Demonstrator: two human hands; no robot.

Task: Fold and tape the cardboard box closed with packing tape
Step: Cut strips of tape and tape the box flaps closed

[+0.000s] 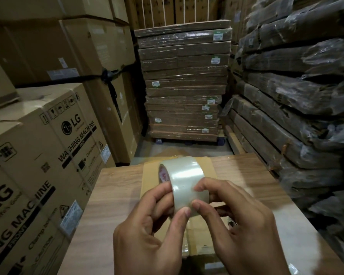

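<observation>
A roll of clear packing tape [184, 176] with a red-printed core is held up in front of me over the table. My left hand [147, 231] grips the roll from the left, thumb on its outer face. My right hand [240, 225] pinches the roll's outer surface with thumb and fingertips. Beneath the hands lies a flat brown cardboard box [206, 167] on the wooden table [115, 195]; most of it is hidden by the hands and the roll.
Large washing-machine cartons [44, 147] stand close on the left. A pallet of wrapped flat cartons [184, 86] is straight ahead beyond the table. Plastic-wrapped stacks [298, 92] crowd the right side. A narrow strip of floor [147, 147] lies beyond the table.
</observation>
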